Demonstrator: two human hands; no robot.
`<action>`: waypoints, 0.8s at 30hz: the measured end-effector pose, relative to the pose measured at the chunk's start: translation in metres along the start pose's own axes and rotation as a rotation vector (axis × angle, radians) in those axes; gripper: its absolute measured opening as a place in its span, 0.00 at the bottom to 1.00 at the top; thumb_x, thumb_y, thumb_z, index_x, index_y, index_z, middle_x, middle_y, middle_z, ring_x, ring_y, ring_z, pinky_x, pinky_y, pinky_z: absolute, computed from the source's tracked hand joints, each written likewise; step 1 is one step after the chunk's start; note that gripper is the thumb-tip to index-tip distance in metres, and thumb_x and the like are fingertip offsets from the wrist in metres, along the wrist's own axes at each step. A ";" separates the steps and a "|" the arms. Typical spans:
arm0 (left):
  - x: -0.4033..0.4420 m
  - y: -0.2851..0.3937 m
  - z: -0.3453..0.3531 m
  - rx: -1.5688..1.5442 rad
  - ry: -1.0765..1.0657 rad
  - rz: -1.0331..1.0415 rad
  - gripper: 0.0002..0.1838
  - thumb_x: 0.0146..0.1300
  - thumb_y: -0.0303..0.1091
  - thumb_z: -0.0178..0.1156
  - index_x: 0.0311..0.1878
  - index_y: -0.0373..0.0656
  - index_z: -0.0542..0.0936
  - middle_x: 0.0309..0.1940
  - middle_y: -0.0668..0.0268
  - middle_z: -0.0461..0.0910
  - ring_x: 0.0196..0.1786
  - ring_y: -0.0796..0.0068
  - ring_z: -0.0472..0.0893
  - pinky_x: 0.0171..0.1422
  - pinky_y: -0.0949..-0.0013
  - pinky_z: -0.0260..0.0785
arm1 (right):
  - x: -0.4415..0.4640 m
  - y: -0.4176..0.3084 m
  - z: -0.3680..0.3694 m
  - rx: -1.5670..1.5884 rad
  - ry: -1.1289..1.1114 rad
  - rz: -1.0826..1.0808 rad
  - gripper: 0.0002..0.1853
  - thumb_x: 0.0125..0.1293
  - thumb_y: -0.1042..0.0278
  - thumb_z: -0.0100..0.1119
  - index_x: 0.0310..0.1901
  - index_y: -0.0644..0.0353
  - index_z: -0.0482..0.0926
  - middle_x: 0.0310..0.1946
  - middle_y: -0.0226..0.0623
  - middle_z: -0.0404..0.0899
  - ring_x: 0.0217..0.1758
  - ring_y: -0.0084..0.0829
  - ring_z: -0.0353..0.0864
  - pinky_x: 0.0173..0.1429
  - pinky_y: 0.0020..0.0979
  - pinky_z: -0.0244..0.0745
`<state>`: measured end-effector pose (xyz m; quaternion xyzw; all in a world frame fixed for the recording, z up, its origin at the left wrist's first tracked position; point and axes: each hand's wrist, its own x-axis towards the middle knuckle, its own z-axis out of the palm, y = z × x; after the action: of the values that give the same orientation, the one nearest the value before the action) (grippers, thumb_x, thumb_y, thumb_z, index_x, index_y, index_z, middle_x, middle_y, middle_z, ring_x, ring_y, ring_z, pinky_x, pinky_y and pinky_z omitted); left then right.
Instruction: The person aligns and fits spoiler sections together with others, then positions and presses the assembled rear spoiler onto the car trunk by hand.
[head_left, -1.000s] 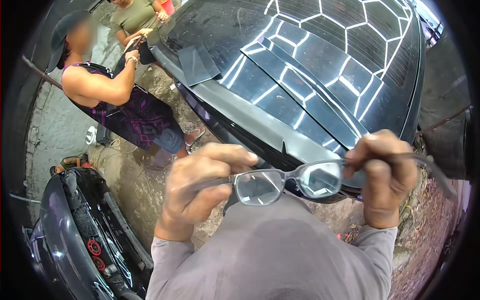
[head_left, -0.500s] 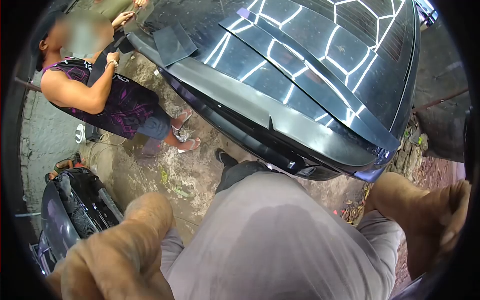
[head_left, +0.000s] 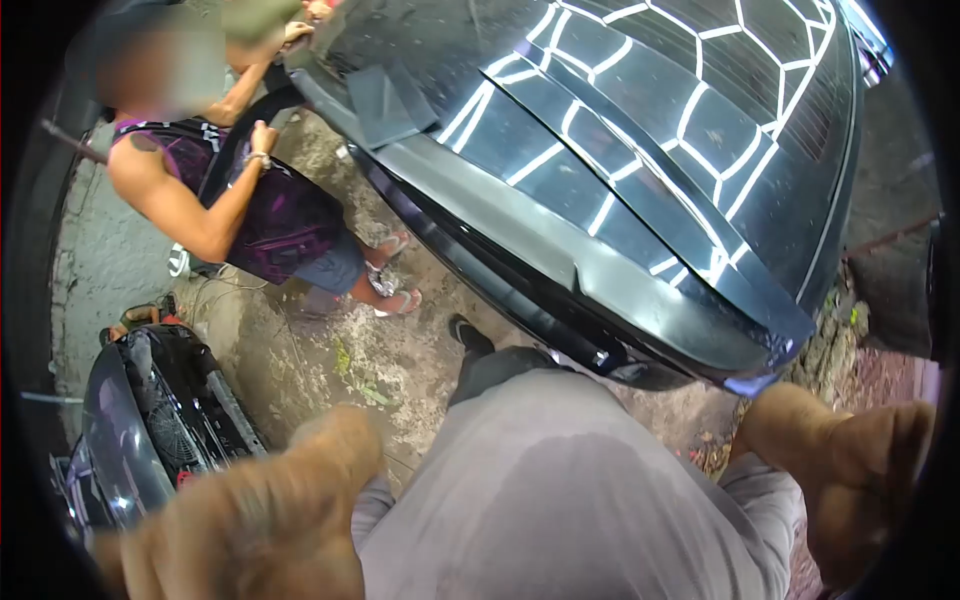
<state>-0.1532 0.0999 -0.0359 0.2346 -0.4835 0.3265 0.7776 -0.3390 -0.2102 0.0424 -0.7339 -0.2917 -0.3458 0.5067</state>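
Observation:
My left hand (head_left: 210, 535) is raised very close to the camera at the lower left. Motion blurs it, and its fingers cannot be made out clearly. At the right edge, my right hand (head_left: 890, 450) is also near the camera, fingers curled; whatever they may hold is hidden. Neither hand touches the dark glossy car (head_left: 480, 215) in front of me. Across its upper surface lies a long dark spoiler-like panel (head_left: 640, 190). A smaller flat dark piece (head_left: 392, 105) rests near the car's left corner.
A person in a patterned sleeveless top (head_left: 290, 220) stands at the left, holding a long dark piece (head_left: 235, 140). Behind, another person's hand (head_left: 298, 32) shows. A dark car part (head_left: 150, 430) with a fan-like grille stands on the stained concrete floor (head_left: 330, 350).
The view has shifted, so the car and people sit slightly further right and lower. My hands stay raised near the camera; the left one is more blurred. The other person remains beside the car.

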 end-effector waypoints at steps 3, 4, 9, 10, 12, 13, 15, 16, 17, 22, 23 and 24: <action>0.005 -0.039 -0.021 0.377 -0.066 -0.174 0.20 0.72 0.33 0.56 0.63 0.33 0.73 0.58 0.42 0.75 0.59 0.45 0.79 0.68 0.48 0.71 | -0.028 0.040 0.001 -0.342 0.230 -0.086 0.22 0.72 0.59 0.57 0.56 0.71 0.75 0.52 0.50 0.79 0.51 0.37 0.80 0.60 0.36 0.75; 0.008 -0.057 -0.028 0.585 -0.149 -0.266 0.20 0.74 0.31 0.56 0.64 0.30 0.72 0.56 0.38 0.77 0.55 0.46 0.84 0.62 0.53 0.78 | -0.038 0.054 0.001 -0.432 0.276 -0.049 0.23 0.71 0.60 0.56 0.56 0.74 0.76 0.53 0.54 0.78 0.51 0.39 0.80 0.59 0.38 0.75; -0.035 -0.147 -0.148 0.838 -0.026 -0.822 0.15 0.65 0.25 0.70 0.52 0.30 0.81 0.48 0.62 0.81 0.48 0.75 0.82 0.55 0.73 0.76 | -0.080 0.090 0.003 -0.692 0.236 0.555 0.22 0.67 0.73 0.61 0.62 0.70 0.77 0.62 0.50 0.76 0.67 0.40 0.75 0.69 0.41 0.70; -0.047 -0.162 -0.165 0.868 0.002 -0.877 0.16 0.64 0.28 0.72 0.52 0.30 0.82 0.46 0.64 0.80 0.47 0.77 0.81 0.54 0.74 0.76 | -0.088 0.098 -0.001 -0.786 0.161 0.619 0.24 0.66 0.73 0.63 0.64 0.67 0.77 0.64 0.49 0.75 0.70 0.41 0.73 0.71 0.40 0.67; -0.053 -0.181 -0.177 1.237 -0.281 -0.874 0.27 0.59 0.39 0.75 0.56 0.30 0.82 0.57 0.54 0.80 0.57 0.61 0.83 0.64 0.63 0.75 | -0.086 0.109 0.004 -1.066 0.004 0.694 0.27 0.65 0.72 0.66 0.66 0.63 0.75 0.67 0.51 0.73 0.71 0.47 0.72 0.73 0.41 0.66; -0.051 -0.186 -0.172 1.303 -0.464 -0.835 0.30 0.58 0.42 0.75 0.58 0.31 0.81 0.62 0.51 0.77 0.63 0.58 0.79 0.69 0.61 0.71 | -0.095 0.118 -0.001 -1.149 -0.063 0.720 0.30 0.64 0.69 0.68 0.68 0.60 0.74 0.70 0.53 0.69 0.73 0.52 0.69 0.75 0.43 0.64; -0.046 -0.201 -0.175 1.357 -0.854 -0.804 0.34 0.58 0.42 0.73 0.64 0.31 0.78 0.73 0.51 0.69 0.76 0.54 0.67 0.79 0.60 0.62 | -0.108 0.128 -0.004 -1.224 -0.134 0.814 0.34 0.64 0.64 0.69 0.71 0.59 0.71 0.72 0.56 0.66 0.76 0.55 0.64 0.77 0.47 0.60; -0.039 -0.208 -0.181 1.291 -0.950 -0.858 0.33 0.57 0.40 0.72 0.64 0.32 0.78 0.73 0.52 0.69 0.76 0.55 0.68 0.79 0.60 0.62 | -0.112 0.133 -0.005 -1.224 -0.145 0.850 0.34 0.64 0.62 0.69 0.72 0.58 0.70 0.73 0.56 0.65 0.76 0.55 0.63 0.78 0.48 0.59; -0.030 -0.214 -0.188 1.223 -1.046 -0.912 0.33 0.57 0.38 0.72 0.64 0.33 0.78 0.73 0.52 0.69 0.76 0.55 0.68 0.79 0.59 0.62 | -0.115 0.137 -0.009 -1.219 -0.184 0.881 0.36 0.65 0.59 0.69 0.72 0.57 0.69 0.74 0.57 0.64 0.77 0.56 0.63 0.78 0.49 0.58; -0.001 -0.221 -0.187 1.249 -1.451 -0.824 0.30 0.54 0.33 0.64 0.64 0.39 0.79 0.74 0.56 0.69 0.79 0.57 0.64 0.82 0.55 0.55 | -0.127 0.152 -0.008 -1.273 -0.167 0.853 0.33 0.69 0.52 0.64 0.72 0.58 0.70 0.72 0.53 0.67 0.77 0.52 0.63 0.79 0.50 0.54; -0.001 -0.220 -0.186 1.270 -1.507 -0.747 0.29 0.55 0.31 0.65 0.63 0.40 0.80 0.74 0.56 0.69 0.77 0.57 0.66 0.82 0.55 0.56 | -0.129 0.153 -0.008 -1.291 -0.164 0.841 0.33 0.69 0.51 0.63 0.72 0.58 0.70 0.72 0.53 0.68 0.77 0.51 0.63 0.79 0.50 0.54; 0.000 -0.222 -0.185 1.268 -1.548 -0.731 0.28 0.56 0.31 0.65 0.63 0.41 0.80 0.73 0.57 0.70 0.76 0.57 0.67 0.81 0.54 0.56 | -0.130 0.153 -0.008 -1.290 -0.157 0.838 0.33 0.69 0.51 0.63 0.72 0.58 0.71 0.72 0.53 0.68 0.77 0.51 0.63 0.79 0.50 0.54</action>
<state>0.1204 0.0756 -0.1254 0.8712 -0.4880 0.0275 0.0451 -0.2979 -0.2764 -0.1429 -0.9554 0.2346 -0.1737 0.0453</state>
